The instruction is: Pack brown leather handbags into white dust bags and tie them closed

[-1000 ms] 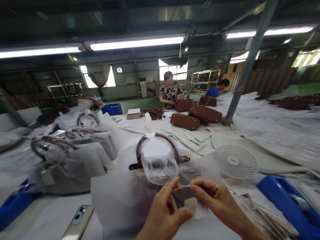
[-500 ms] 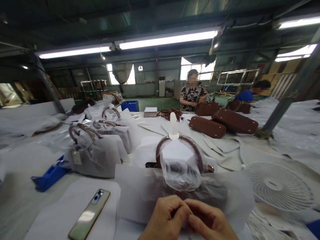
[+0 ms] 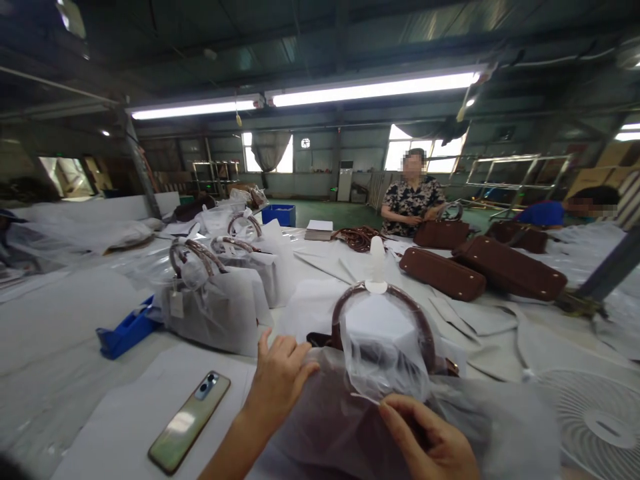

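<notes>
In front of me stands a brown handbag (image 3: 330,407) under translucent wrapping paper, its arched handle (image 3: 425,327) sleeved in clear film. A white rounded tab (image 3: 376,267) sits on top of the handle. Just left of the handle is my left hand (image 3: 277,377), fingers apart, beside the bag's upper left edge; whether it touches the paper I cannot tell. My right hand (image 3: 430,433) pinches a thin white strip (image 3: 365,398) between thumb and forefinger, over the front of the bag below the handle.
A phone (image 3: 190,423) lies on white sheets at left, near a blue tape dispenser (image 3: 127,328) and wrapped handbags (image 3: 210,313). A white fan (image 3: 600,420) is at right. Across the table, a person (image 3: 413,197) handles a brown bag (image 3: 440,233); another person (image 3: 543,213) leans at far right.
My hands, together before, have separated. The left has moved up and left with its fingers spread; the right now shows a white strip in its pinch. My view has swung slightly left.
</notes>
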The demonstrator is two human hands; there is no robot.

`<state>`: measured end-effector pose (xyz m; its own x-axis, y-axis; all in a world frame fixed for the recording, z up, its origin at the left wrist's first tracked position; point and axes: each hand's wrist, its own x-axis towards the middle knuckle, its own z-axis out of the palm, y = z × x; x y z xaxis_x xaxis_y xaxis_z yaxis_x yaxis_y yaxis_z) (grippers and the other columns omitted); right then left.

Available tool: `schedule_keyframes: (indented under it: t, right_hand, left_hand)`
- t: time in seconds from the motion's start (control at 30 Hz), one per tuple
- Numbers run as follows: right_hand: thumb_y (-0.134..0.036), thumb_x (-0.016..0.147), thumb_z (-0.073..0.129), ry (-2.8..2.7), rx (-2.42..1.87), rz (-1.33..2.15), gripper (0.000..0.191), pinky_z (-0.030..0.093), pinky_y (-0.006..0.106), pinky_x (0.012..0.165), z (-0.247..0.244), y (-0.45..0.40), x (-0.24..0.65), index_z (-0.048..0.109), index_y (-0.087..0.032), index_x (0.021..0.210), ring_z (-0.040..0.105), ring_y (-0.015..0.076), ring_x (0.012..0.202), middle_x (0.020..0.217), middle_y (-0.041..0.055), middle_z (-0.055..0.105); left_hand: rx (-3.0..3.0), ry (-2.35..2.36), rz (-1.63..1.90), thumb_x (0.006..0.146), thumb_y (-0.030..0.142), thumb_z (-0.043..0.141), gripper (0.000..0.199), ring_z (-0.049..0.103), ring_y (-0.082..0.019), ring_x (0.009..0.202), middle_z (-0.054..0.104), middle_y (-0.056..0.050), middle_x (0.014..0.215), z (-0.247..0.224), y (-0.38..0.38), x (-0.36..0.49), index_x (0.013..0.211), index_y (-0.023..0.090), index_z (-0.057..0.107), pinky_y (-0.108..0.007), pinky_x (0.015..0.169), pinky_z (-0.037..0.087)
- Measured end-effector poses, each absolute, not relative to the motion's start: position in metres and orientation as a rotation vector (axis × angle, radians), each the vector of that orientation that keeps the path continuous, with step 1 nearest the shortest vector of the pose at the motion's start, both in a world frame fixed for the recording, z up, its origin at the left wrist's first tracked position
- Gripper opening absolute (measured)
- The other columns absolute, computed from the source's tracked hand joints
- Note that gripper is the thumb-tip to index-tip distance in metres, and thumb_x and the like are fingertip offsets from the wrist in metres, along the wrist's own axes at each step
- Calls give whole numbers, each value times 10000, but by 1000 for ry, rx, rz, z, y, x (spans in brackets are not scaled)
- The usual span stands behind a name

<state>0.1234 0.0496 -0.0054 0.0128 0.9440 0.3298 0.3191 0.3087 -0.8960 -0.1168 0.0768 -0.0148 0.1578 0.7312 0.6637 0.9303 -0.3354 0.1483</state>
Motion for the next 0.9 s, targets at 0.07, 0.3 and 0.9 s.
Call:
schedule_keyframes:
  t: [0.07,0.3,0.9]
  right_hand:
    - [-528,825,678,-1551,-1161,677,321,519,188,532,-9,57,123,738,-215,790,657,173,613,720,16,731]
    - [-405,937,590,-1710,-1019,395,206,493,177,487,-11,73,105,676,-229,873,606,116,502,668,-31,673]
    - [-245,1032,454,-1859,-805,-289,165,527,197,645,-28,91,83,598,-169,1003,715,119,662,811,19,732]
  left_hand:
    - [-2161,-1525,-1041,963,217,508,169,572,-163,771,590,18,744,-17,69,-114,868,217,648,-500,1006,386]
    - [-2491,-1195,-1228,974,398,481,332,572,-154,722,660,-20,837,-23,43,-85,742,203,617,-290,655,415]
    - [-2122,-2266,-1796,743,189,693,105,549,-223,967,635,-15,910,-14,86,-61,835,213,649,-381,906,409]
